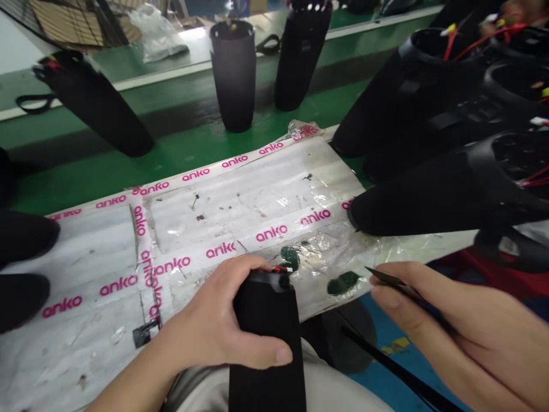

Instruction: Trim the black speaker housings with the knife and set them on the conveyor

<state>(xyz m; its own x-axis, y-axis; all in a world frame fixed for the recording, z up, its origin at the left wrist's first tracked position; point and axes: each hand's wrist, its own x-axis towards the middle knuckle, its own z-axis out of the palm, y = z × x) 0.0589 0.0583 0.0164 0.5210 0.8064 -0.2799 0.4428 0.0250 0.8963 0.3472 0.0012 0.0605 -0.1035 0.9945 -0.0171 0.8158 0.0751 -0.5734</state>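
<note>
1. One black tube [266,337] sits at the desk [86,252] edge; two upright tubes [234,74] stand beyond.
2. Its long axis runs away from the person, wired end forward.
3. The left hand [214,326] has its grip clamped on it; the right hand [467,332] pinches one pair of tweezers [394,282].

Factory assembly line, we judge. A green conveyor belt [171,149] runs from 9 to 1 o'clock, carrying upright black fabric-covered cylindrical housings [234,74]. More of the same lie stacked at 2 o'clock, thin red wires [484,39] trailing from their open ends. Our station at centre is a white board bound in clear tape with pink "anko" lettering [257,189].
</note>
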